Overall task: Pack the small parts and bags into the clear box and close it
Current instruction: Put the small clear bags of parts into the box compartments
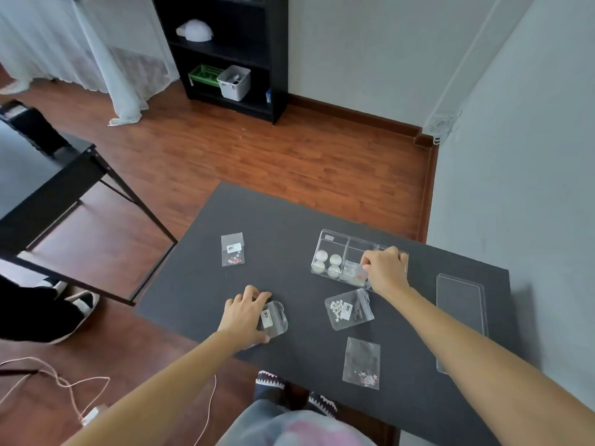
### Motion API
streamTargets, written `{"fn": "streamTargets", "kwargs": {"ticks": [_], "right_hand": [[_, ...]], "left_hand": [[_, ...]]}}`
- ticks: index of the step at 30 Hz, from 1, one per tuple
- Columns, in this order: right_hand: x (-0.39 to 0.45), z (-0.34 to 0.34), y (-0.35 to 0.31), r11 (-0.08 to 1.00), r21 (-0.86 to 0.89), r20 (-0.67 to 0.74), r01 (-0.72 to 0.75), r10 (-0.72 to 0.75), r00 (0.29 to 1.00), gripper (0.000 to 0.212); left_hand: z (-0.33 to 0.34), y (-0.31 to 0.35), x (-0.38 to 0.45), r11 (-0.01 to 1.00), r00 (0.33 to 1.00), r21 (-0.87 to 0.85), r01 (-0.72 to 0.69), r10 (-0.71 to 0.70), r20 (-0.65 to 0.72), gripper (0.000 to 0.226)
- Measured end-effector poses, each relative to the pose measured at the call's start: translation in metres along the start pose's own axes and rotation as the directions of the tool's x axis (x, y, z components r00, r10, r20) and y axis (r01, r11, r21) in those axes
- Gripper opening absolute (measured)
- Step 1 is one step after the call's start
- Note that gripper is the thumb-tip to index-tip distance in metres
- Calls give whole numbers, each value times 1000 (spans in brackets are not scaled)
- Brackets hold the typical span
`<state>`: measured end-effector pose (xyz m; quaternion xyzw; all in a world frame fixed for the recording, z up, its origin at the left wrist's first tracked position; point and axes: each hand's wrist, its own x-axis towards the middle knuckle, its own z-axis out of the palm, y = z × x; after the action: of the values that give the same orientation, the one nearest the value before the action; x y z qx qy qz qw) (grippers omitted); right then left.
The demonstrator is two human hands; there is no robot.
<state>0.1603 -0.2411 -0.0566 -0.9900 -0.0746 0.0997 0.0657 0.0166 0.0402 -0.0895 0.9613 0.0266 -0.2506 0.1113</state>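
Observation:
The clear compartmented box (335, 241) lies open on the dark table (280, 220). Its left compartment holds several round silver parts (327, 262). My right hand (384, 268) is over the box's middle compartment, fingers pinched on a small clear bag (354, 272) lying in it. My left hand (246, 313) rests on another clear zip bag (273, 318) near the table's left front, fingers closed around its edge. A bag of white flowers (349, 309) lies between the hands. A bag with red bits (232, 250) lies far left, another (361, 363) near the front edge.
The box's clear lid (462, 313) lies flat at the table's right side, next to the wall (521, 156). A black desk (48, 188) stands to the left, with a person's feet in slippers (77, 300) beneath. A cable (64, 384) trails over the wooden floor.

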Motion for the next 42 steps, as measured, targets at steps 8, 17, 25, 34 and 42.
{"fn": "streamTargets", "kwargs": {"ticks": [8,17,25,34,42], "right_hand": [[7,8,-4,986,-167,61,25,-15,998,20],[-24,7,1,981,172,-179,90,-58,982,34],[-105,19,25,906,417,116,72,-131,985,13],[-150,48,49,982,188,316,20,-80,945,76],[-151,49,50,960,258,286,-108,31,958,50]], "left_hand": [[2,0,-3,997,1000,-78,6,-5,12,79],[-7,7,0,997,996,-66,-50,55,73,45],[-41,31,16,977,989,-161,-137,143,28,12],[-99,103,51,868,967,-427,-253,231,-103,16],[-113,177,89,801,936,-484,-353,298,-190,34]]}}
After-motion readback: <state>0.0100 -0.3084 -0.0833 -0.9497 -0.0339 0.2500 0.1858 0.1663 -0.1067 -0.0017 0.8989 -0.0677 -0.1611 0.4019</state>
